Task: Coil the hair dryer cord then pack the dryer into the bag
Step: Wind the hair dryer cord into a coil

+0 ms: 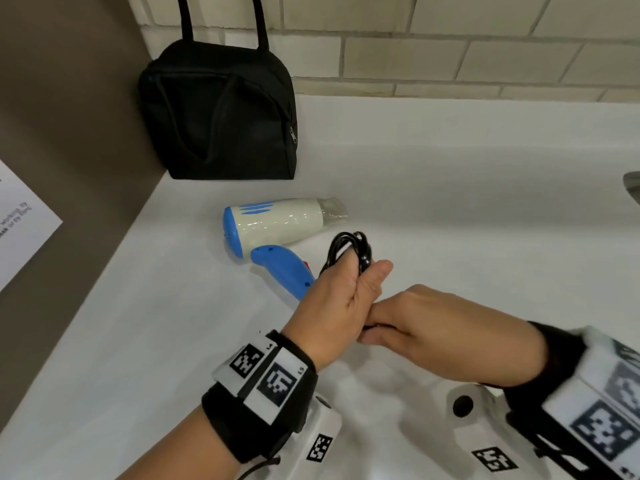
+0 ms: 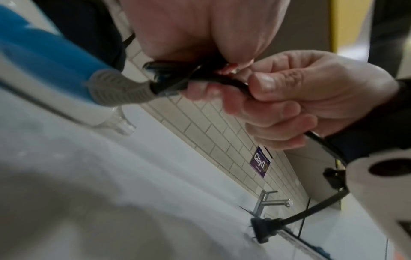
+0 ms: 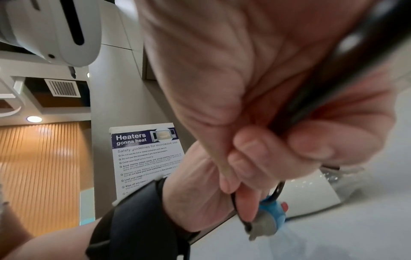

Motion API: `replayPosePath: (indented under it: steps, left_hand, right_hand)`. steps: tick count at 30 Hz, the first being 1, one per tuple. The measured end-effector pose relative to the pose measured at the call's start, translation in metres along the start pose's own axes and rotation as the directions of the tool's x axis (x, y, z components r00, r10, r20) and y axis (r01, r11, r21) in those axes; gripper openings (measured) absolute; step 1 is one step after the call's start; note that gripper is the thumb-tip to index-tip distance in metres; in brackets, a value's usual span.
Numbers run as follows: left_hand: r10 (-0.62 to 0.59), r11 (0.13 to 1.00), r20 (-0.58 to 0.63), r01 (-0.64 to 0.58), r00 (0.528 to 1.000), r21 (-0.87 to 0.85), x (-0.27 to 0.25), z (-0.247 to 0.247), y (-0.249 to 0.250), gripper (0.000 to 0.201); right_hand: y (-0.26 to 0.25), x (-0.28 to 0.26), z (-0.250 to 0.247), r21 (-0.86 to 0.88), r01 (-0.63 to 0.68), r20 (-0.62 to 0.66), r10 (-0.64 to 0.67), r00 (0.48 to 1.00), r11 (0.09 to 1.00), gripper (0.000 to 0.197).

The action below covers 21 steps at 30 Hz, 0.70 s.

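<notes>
A white counter (image 1: 450,174) ran under a tiled wall, with the black bag (image 1: 218,112) standing zipped in the upper left of the frame. The dryer (image 1: 277,223) lay at centre, just below the bag. Your left hand (image 1: 332,306) was closed round the coiled loops of the cord (image 1: 349,247), and your right hand (image 1: 426,323) gripped the loose run, its plug (image 2: 262,227) trailing on the counter. The cord looked springy (loops will slip), so pinch them where they cross; the dryer seemed light, best taken by its handle.
</notes>
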<state>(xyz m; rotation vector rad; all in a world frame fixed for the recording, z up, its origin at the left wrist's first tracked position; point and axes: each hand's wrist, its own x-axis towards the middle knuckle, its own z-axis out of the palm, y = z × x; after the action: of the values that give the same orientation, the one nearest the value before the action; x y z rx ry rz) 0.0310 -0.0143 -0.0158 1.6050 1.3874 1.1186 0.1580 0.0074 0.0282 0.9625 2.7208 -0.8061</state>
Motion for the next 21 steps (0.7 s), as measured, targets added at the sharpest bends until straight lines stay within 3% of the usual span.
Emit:
replayPosePath:
  steps: [7, 10, 12, 16, 19, 21]
  left_hand:
    - [-0.045, 0.979, 0.13, 0.018, 0.99, 0.204, -0.006, -0.007, 0.005, 0.042]
    - [-0.143, 0.985, 0.076, 0.134, 0.987, 0.107, -0.009, -0.015, 0.001, 0.05]
    - [-0.161, 0.987, 0.058, 0.16, 0.985, 0.019, -0.01, -0.02, 0.0, 0.047]
    - [-0.149, 0.974, 0.086, 0.161, 0.985, -0.162, -0.012, -0.021, 0.008, 0.034]
    - [-0.128, 0.927, 0.131, 0.166, 0.983, -0.337, -0.011, -0.027, 0.01, 0.044]
    - [-0.088, 0.885, 0.169, 0.155, 0.982, -0.439, -0.011, -0.033, 0.009, 0.046]
  right_hand:
    - [0.015, -0.009, -0.022, -0.016, 0.046, -0.03, -0.046, 0.998, 0.999, 0.019]
    - [0.028, -0.016, -0.037, -0.14, 0.118, -0.128, -0.137, 0.982, 0.983, 0.026]
    - [0.036, -0.018, -0.043, -0.226, 0.196, -0.261, -0.254, 0.931, 0.954, 0.035]
    - [0.04, -0.007, -0.044, -0.297, 0.21, -0.524, -0.343, 0.78, 0.931, 0.026]
    - [0.04, 0.015, -0.041, -0.077, 0.301, -0.703, -0.266, 0.659, 0.951, 0.028]
    - [0.044, 0.032, -0.031, 0.15, 0.352, -0.749, -0.126, 0.65, 0.924, 0.021]
